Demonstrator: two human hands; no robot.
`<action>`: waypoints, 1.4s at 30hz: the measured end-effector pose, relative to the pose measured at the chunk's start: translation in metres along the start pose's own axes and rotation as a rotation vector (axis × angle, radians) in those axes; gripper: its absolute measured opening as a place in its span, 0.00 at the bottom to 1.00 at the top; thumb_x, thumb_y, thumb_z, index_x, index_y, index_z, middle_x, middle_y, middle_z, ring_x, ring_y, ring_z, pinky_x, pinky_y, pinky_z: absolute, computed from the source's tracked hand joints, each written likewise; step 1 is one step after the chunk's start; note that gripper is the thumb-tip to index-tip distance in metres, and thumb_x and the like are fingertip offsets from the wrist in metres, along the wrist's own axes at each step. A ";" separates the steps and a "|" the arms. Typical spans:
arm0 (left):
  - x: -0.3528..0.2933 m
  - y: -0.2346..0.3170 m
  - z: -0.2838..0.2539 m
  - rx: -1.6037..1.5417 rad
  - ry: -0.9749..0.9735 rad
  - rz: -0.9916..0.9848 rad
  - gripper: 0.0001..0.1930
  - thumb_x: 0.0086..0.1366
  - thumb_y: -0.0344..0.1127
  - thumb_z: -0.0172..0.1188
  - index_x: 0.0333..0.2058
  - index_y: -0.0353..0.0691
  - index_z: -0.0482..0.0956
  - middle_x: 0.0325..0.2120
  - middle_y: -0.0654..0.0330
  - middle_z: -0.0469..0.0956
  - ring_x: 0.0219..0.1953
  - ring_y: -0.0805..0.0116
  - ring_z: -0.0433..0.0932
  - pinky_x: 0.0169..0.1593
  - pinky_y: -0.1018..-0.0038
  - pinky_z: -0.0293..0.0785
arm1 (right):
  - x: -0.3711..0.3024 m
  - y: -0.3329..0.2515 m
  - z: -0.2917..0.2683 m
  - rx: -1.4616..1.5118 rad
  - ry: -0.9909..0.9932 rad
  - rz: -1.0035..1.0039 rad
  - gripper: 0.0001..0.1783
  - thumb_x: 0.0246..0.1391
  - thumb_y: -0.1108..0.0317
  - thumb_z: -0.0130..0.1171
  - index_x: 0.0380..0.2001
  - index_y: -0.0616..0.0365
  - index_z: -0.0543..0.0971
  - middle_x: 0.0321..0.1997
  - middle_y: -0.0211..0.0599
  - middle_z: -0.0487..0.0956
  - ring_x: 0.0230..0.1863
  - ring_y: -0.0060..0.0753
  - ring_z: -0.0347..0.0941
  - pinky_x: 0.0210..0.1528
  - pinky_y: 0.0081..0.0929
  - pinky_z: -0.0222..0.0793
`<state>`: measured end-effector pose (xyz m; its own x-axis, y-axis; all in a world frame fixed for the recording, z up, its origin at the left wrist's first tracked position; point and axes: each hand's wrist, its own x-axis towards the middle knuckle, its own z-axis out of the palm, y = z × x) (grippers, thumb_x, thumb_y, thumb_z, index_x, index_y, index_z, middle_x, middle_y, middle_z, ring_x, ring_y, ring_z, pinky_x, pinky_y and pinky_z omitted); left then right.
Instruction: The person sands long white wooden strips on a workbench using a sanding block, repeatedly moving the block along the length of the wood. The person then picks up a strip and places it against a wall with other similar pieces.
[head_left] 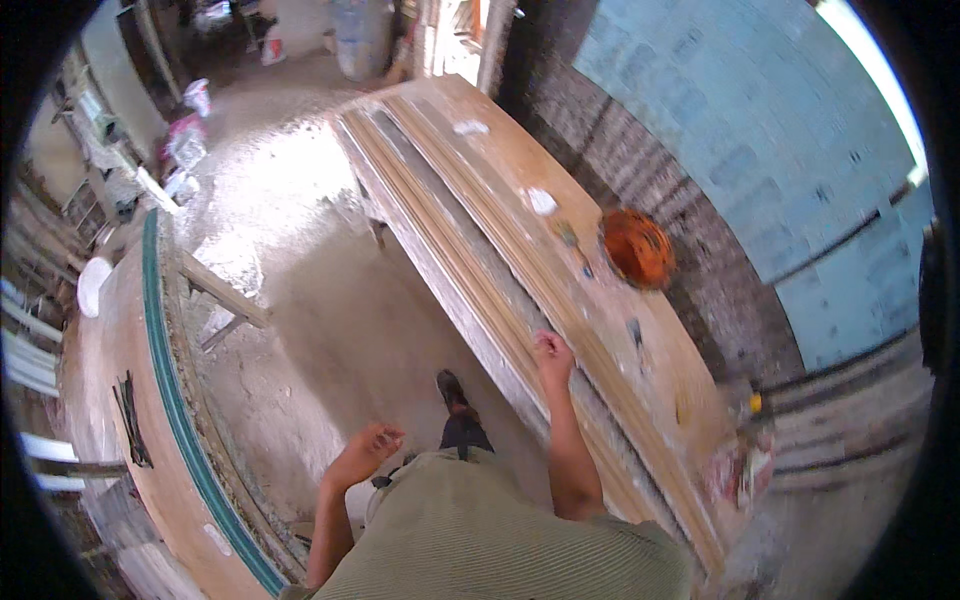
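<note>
Two long tan moulding strips, a left one (440, 235) and a right one (545, 300), lie side by side along a wooden worktable (465, 100). Over them at mid-length is my right hand (552, 355), its fingers curled together; whatever they may hold is too small to make out. My left hand (374, 450) hangs off the table's left side, in front of my body, with loosely bent fingers apart and nothing visible in them. An orange-stained bowl (637, 248) stands near the table's right edge. Beside it lies a paintbrush (570, 243), and nearer to me a small dark-ended tool (636, 334).
At left, a second board table carries a long teal strip (158, 310) and thin dark sticks (130, 420). A wooden trestle leg (225, 288) juts into the aisle. White scraps (541, 201) lie on the worktable. A blue-panelled wall (760, 130) rises at right.
</note>
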<state>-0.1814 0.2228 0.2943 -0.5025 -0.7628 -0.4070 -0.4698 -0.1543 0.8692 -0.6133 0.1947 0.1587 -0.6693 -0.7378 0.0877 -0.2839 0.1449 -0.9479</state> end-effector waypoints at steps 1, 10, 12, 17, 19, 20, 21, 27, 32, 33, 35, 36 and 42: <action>0.014 0.011 -0.002 0.009 0.001 -0.035 0.15 0.70 0.42 0.62 0.48 0.39 0.80 0.38 0.59 0.80 0.35 0.69 0.76 0.42 0.72 0.74 | 0.036 -0.001 0.004 -0.074 0.043 -0.156 0.08 0.60 0.71 0.61 0.41 0.59 0.83 0.37 0.32 0.84 0.39 0.28 0.79 0.42 0.25 0.74; 0.102 0.101 -0.019 -0.012 0.205 0.055 0.17 0.71 0.45 0.59 0.51 0.39 0.79 0.40 0.55 0.78 0.41 0.63 0.77 0.46 0.68 0.75 | 0.280 0.071 0.024 -0.928 -0.154 0.013 0.43 0.45 0.53 0.71 0.62 0.62 0.70 0.58 0.58 0.77 0.59 0.57 0.74 0.61 0.50 0.69; 0.099 0.095 -0.017 0.071 0.265 0.022 0.18 0.71 0.46 0.58 0.51 0.40 0.78 0.42 0.54 0.77 0.43 0.61 0.77 0.48 0.66 0.75 | 0.291 0.082 0.016 -0.882 -0.208 -0.066 0.43 0.43 0.43 0.70 0.57 0.62 0.76 0.54 0.58 0.80 0.55 0.59 0.76 0.57 0.51 0.71; 0.077 0.070 -0.003 -0.017 0.347 -0.121 0.18 0.72 0.47 0.56 0.51 0.40 0.76 0.44 0.52 0.77 0.48 0.55 0.76 0.53 0.62 0.73 | 0.305 0.103 0.005 -0.971 -0.175 -0.229 0.36 0.50 0.44 0.68 0.48 0.68 0.77 0.47 0.61 0.80 0.49 0.62 0.77 0.53 0.51 0.72; 0.064 0.065 0.006 -0.027 0.426 -0.108 0.18 0.72 0.47 0.55 0.51 0.39 0.76 0.44 0.52 0.77 0.49 0.54 0.76 0.54 0.62 0.72 | 0.318 0.112 0.007 -1.015 -0.274 -0.046 0.34 0.49 0.47 0.68 0.48 0.68 0.77 0.47 0.59 0.80 0.48 0.62 0.77 0.53 0.50 0.72; 0.057 0.064 0.012 -0.037 0.478 -0.116 0.18 0.72 0.46 0.55 0.51 0.39 0.76 0.44 0.51 0.77 0.49 0.54 0.76 0.54 0.62 0.72 | 0.327 0.114 0.006 -1.094 -0.259 0.023 0.31 0.51 0.51 0.67 0.48 0.67 0.77 0.48 0.57 0.81 0.48 0.60 0.78 0.53 0.49 0.73; 0.052 0.063 0.014 -0.058 0.494 -0.159 0.18 0.73 0.46 0.55 0.51 0.38 0.76 0.44 0.51 0.77 0.49 0.53 0.76 0.54 0.62 0.72 | 0.338 0.115 0.010 -1.200 -0.258 0.136 0.27 0.52 0.54 0.67 0.47 0.67 0.78 0.49 0.56 0.81 0.47 0.58 0.79 0.52 0.48 0.74; 0.000 0.048 0.030 -0.161 0.659 -0.280 0.18 0.73 0.46 0.55 0.51 0.38 0.76 0.46 0.50 0.76 0.51 0.52 0.75 0.56 0.61 0.71 | 0.360 0.050 0.070 -0.606 0.087 0.208 0.25 0.52 0.57 0.67 0.47 0.66 0.79 0.47 0.55 0.83 0.44 0.53 0.81 0.49 0.43 0.77; -0.059 0.018 0.058 -0.242 0.791 -0.304 0.18 0.72 0.46 0.55 0.52 0.38 0.76 0.48 0.50 0.75 0.52 0.52 0.75 0.56 0.60 0.71 | 0.307 -0.066 0.177 -0.156 0.137 -0.240 0.19 0.56 0.61 0.66 0.45 0.65 0.82 0.41 0.55 0.85 0.37 0.44 0.84 0.41 0.34 0.82; -0.072 0.011 0.063 -0.243 0.804 -0.300 0.18 0.72 0.45 0.55 0.52 0.38 0.76 0.47 0.50 0.75 0.52 0.52 0.75 0.55 0.60 0.71 | 0.290 -0.090 0.202 -0.040 0.080 -0.229 0.20 0.59 0.60 0.64 0.46 0.67 0.81 0.40 0.55 0.85 0.38 0.43 0.84 0.42 0.35 0.82; -0.100 -0.010 0.068 -0.283 0.848 -0.273 0.18 0.73 0.45 0.55 0.52 0.39 0.76 0.47 0.51 0.76 0.51 0.54 0.75 0.55 0.61 0.71 | 0.247 -0.133 0.243 0.235 -0.053 -0.320 0.21 0.63 0.59 0.61 0.47 0.70 0.80 0.39 0.55 0.85 0.38 0.41 0.84 0.41 0.36 0.83; -0.116 -0.023 0.074 -0.330 0.875 -0.254 0.18 0.73 0.46 0.56 0.53 0.39 0.76 0.47 0.52 0.76 0.51 0.56 0.75 0.54 0.62 0.72 | 0.220 -0.151 0.263 0.391 -0.132 -0.409 0.22 0.63 0.58 0.61 0.47 0.70 0.79 0.40 0.54 0.84 0.37 0.42 0.84 0.40 0.36 0.83; -0.233 -0.129 0.127 -0.719 1.258 -0.166 0.19 0.72 0.46 0.58 0.54 0.40 0.77 0.47 0.59 0.78 0.48 0.66 0.75 0.52 0.66 0.72 | -0.046 -0.201 0.356 0.367 -0.951 -0.236 0.16 0.63 0.61 0.59 0.44 0.64 0.76 0.40 0.45 0.82 0.40 0.38 0.81 0.41 0.32 0.79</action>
<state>-0.0957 0.4999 0.2416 0.6516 -0.6814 -0.3335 0.1890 -0.2800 0.9412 -0.2816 -0.0353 0.2359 0.2373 -0.9588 0.1559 -0.0047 -0.1616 -0.9868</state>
